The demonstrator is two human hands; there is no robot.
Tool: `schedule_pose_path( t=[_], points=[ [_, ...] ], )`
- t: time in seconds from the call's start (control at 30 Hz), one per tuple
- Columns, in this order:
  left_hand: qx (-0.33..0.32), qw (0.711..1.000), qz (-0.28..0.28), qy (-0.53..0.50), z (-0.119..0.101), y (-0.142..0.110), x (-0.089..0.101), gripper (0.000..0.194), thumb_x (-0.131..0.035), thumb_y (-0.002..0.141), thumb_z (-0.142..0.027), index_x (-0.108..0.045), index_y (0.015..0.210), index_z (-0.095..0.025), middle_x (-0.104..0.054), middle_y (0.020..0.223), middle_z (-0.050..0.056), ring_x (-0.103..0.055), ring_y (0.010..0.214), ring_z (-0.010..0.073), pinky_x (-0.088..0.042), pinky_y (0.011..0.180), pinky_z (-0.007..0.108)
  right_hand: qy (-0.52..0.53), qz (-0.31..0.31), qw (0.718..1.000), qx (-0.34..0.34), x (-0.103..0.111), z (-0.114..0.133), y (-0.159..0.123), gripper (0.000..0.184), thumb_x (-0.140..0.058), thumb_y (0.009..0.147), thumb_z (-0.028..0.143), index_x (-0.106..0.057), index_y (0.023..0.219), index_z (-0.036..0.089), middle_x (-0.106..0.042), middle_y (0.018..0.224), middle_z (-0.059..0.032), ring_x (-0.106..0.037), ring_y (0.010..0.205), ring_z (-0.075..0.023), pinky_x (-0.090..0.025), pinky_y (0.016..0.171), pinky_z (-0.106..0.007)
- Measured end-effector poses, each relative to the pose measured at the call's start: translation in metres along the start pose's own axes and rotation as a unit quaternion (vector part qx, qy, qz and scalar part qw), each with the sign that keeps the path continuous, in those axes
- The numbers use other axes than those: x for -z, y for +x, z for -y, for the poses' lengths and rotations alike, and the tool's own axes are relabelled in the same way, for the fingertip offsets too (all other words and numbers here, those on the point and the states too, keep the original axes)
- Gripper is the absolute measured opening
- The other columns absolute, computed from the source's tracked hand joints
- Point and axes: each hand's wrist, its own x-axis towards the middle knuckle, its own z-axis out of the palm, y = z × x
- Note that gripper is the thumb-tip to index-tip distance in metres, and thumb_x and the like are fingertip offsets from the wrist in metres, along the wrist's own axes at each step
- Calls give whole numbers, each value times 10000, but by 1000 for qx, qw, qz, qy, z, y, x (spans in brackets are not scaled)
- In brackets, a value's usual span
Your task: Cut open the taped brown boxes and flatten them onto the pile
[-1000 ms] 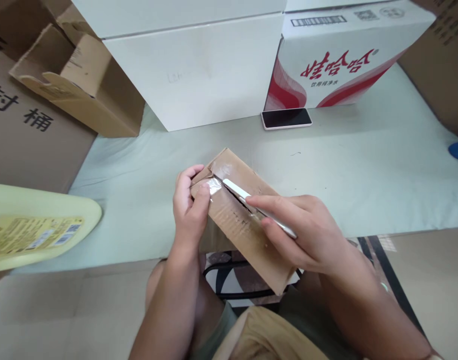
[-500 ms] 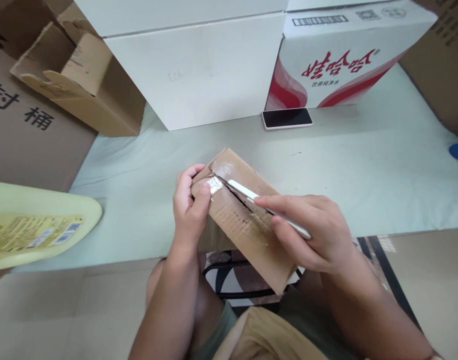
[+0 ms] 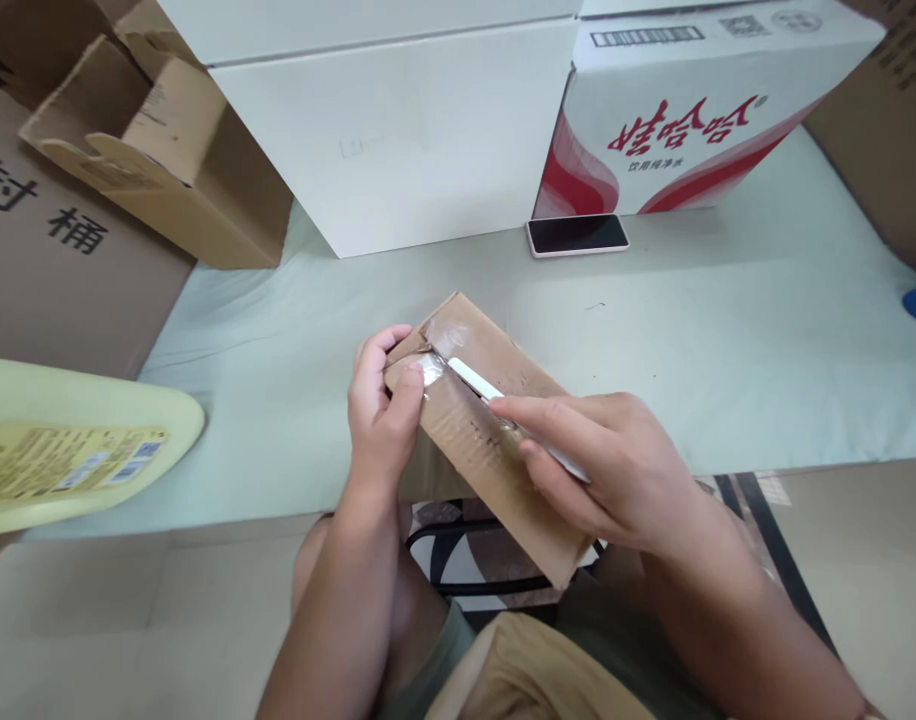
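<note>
1 box (image 3: pixel 495 465) btwn L hand (image 3: pixel 383 410), pinching its far end, & R hand (image 3: pixel 615 460), pinching cutter (image 3: pixel 471 379).

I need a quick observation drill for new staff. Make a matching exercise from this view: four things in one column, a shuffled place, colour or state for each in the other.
Things
1. smartphone
2. slim white cutting tool
3. small brown cardboard box
4. labelled plastic bottle

Places, colours, states
A. in the right hand
B. pale yellow-green, at the view's left edge
C. screen up on the pale green cloth
D. partly slit open, held by the left hand

Pairs: 1-C, 2-A, 3-D, 4-B
</note>
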Motion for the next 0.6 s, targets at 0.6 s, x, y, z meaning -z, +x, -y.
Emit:
schedule_pose_path(
  t=[0.6],
  points=[
    [-8,1000,-3,6,-3,1,-1,388,-636,870,-422,-674,1182,-195,-692,1192,90,-653,1161,291,-510,1069,464,-12,-57,998,18,-2,2,-1,259,-506,905,63,-679,1067,168,-619,629,50,-462,477,-72,-326,493,-235]
  ],
)
